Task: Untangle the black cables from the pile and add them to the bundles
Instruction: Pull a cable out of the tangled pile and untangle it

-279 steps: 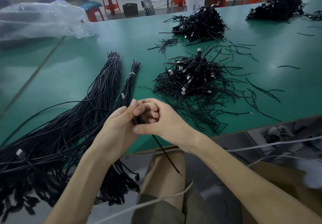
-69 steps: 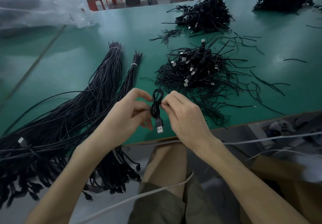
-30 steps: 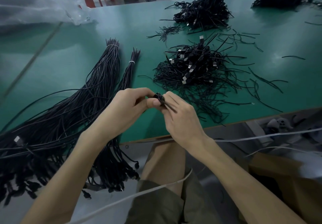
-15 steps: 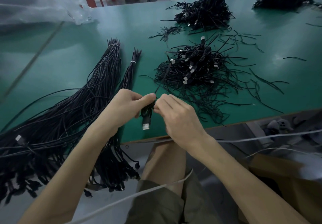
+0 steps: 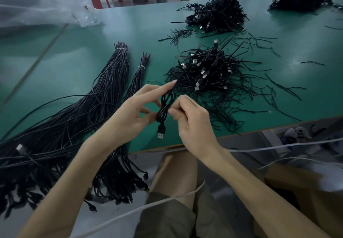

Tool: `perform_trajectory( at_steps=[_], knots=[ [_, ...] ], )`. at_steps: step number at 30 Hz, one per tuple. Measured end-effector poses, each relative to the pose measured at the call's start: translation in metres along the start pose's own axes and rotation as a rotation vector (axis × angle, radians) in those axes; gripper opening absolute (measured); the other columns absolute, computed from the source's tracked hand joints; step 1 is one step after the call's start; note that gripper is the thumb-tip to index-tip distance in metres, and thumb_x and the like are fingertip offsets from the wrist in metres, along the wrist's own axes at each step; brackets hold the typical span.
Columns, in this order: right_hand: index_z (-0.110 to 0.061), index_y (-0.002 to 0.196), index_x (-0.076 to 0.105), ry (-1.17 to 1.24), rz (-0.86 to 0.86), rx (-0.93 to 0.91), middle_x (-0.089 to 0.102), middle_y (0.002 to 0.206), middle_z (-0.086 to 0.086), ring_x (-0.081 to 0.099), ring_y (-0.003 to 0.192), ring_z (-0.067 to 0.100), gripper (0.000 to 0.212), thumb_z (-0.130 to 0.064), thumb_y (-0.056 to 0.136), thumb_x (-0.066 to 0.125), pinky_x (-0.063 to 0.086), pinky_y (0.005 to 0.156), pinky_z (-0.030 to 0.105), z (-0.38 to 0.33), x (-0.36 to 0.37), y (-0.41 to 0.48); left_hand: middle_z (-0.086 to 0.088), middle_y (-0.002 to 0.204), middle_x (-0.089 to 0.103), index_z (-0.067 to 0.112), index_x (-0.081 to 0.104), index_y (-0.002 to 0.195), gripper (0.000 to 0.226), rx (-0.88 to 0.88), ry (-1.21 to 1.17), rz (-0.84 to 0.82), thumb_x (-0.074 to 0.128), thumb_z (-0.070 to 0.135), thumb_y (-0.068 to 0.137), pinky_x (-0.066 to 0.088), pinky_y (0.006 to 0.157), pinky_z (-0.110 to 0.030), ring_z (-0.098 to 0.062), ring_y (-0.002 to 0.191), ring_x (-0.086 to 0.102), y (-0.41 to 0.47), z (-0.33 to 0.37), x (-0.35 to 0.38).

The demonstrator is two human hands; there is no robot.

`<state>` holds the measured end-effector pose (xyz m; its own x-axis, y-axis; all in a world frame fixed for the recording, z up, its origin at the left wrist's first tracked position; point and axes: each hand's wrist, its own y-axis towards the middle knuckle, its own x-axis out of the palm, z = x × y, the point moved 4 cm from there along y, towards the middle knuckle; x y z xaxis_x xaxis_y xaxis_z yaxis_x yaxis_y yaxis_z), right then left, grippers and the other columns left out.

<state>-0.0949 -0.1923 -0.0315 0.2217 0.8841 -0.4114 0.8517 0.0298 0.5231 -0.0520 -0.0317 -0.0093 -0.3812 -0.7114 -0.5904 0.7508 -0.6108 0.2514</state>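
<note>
Left grip and right grip both pinch one coiled cable over the counter's near edge, plug hanging down. Pile just beyond. Bundles on the left overhang the edge. Bare green strip between pile and bundles.

The left forearm, at lower left of the frame, and the right forearm, at lower right, are bare along all the length that shows. The left hand and right hand, at mid-frame, are bare too: slim, long-fingered, with plain nails. The left forefinger's nail reaches a little past the fingertip. At bottom centre are loose, creased olive-green shorts, with a bare thigh above their hem. A thin white cord lies across the shorts; whether it is worn cannot be told
</note>
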Motion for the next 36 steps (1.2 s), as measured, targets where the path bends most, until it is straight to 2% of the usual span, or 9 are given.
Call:
perform_trajectory(
  at_steps=[6, 9, 11, 13, 16, 23, 28, 33, 36],
  knots=[
    [0.000, 0.080, 0.052, 0.082, 0.022, 0.028, 0.053, 0.074, 0.003, 0.045, 0.067, 0.014, 0.021, 0.000, 0.101, 0.057, 0.037, 0.062, 0.023, -0.009, -0.003, 0.001, 0.006, 0.120, 0.053, 0.040, 0.047, 0.150, 0.080, -0.042, 0.095, 0.033, 0.079, 0.005, 0.085, 0.057, 0.080, -0.044, -0.018, 0.108, 0.058, 0.004, 0.003, 0.003],
    [0.000, 0.083, 0.051, -0.013, 0.022, -0.019, 0.047, 0.078, -0.010, 0.042, 0.068, 0.011, 0.015, 0.005, 0.096, 0.055, 0.038, 0.061, 0.030, -0.010, -0.005, 0.003, 0.000, 0.106, 0.058, 0.047, 0.064, 0.116, 0.028, -0.027, 0.213, 0.084, 0.062, 0.052, 0.089, 0.049, 0.077, -0.023, -0.006, 0.092, 0.059, 0.004, 0.009, 0.001],
    [-0.002, 0.085, 0.052, -0.128, 0.005, -0.058, 0.044, 0.082, -0.007, 0.041, 0.068, 0.017, 0.013, 0.008, 0.094, 0.054, 0.041, 0.058, 0.041, -0.010, -0.005, 0.005, -0.003, 0.095, 0.059, 0.036, 0.072, 0.091, 0.033, -0.055, 0.303, 0.120, 0.051, 0.062, 0.089, 0.046, 0.071, -0.028, -0.010, 0.080, 0.056, 0.003, 0.008, 0.001],
    [-0.003, 0.085, 0.052, -0.202, -0.004, -0.101, 0.045, 0.083, -0.001, 0.040, 0.068, 0.022, 0.017, 0.011, 0.094, 0.055, 0.043, 0.058, 0.048, -0.012, -0.003, 0.006, 0.000, 0.087, 0.057, 0.011, 0.074, 0.083, 0.055, 0.011, 0.450, 0.185, 0.048, 0.058, 0.094, 0.046, 0.066, -0.032, -0.011, 0.076, 0.051, 0.002, 0.011, 0.000],
    [-0.004, 0.084, 0.051, -0.275, 0.022, -0.181, 0.042, 0.082, -0.001, 0.036, 0.069, 0.016, 0.018, 0.007, 0.097, 0.057, 0.040, 0.057, 0.040, -0.016, -0.002, 0.007, 0.003, 0.080, 0.053, 0.002, 0.070, 0.080, 0.058, 0.095, 0.567, 0.269, 0.045, 0.052, 0.099, 0.040, 0.063, -0.025, -0.009, 0.073, 0.046, 0.001, 0.018, -0.002],
    [-0.002, 0.087, 0.052, -0.242, 0.001, -0.206, 0.050, 0.085, 0.005, 0.050, 0.074, 0.024, 0.015, 0.009, 0.097, 0.053, 0.049, 0.063, 0.046, -0.018, -0.006, 0.015, -0.001, 0.067, 0.046, 0.002, 0.059, 0.061, 0.065, 0.082, 0.433, 0.252, 0.044, 0.051, 0.101, 0.048, 0.057, -0.051, -0.025, 0.058, 0.051, 0.006, 0.032, -0.007],
    [-0.004, 0.088, 0.052, -0.210, -0.007, -0.226, 0.049, 0.087, 0.006, 0.052, 0.078, 0.028, 0.018, 0.014, 0.095, 0.051, 0.054, 0.068, 0.046, -0.014, -0.010, 0.020, -0.005, 0.051, 0.048, 0.007, 0.049, 0.055, 0.063, 0.018, 0.222, 0.166, 0.049, 0.054, 0.096, 0.036, 0.046, -0.023, -0.017, 0.045, 0.042, 0.016, 0.031, -0.010],
    [-0.001, 0.083, 0.051, -0.020, 0.079, -0.085, 0.050, 0.081, 0.000, 0.045, 0.072, 0.010, 0.017, 0.011, 0.096, 0.055, 0.043, 0.069, 0.017, -0.008, -0.016, 0.022, -0.009, 0.051, 0.056, 0.017, 0.059, 0.056, 0.059, -0.009, 0.112, 0.076, 0.053, 0.054, 0.101, 0.040, 0.051, -0.039, -0.032, 0.048, 0.051, 0.033, 0.035, -0.016],
    [-0.007, 0.085, 0.058, 0.058, 0.193, 0.079, 0.059, 0.075, -0.001, 0.052, 0.067, 0.006, 0.017, -0.004, 0.101, 0.060, 0.042, 0.064, 0.018, -0.004, -0.034, 0.037, -0.005, 0.063, 0.064, 0.025, 0.066, 0.071, 0.047, 0.002, 0.045, 0.090, 0.047, 0.054, 0.103, 0.046, 0.057, -0.040, -0.028, 0.057, 0.060, 0.041, 0.029, -0.020]
  ],
)
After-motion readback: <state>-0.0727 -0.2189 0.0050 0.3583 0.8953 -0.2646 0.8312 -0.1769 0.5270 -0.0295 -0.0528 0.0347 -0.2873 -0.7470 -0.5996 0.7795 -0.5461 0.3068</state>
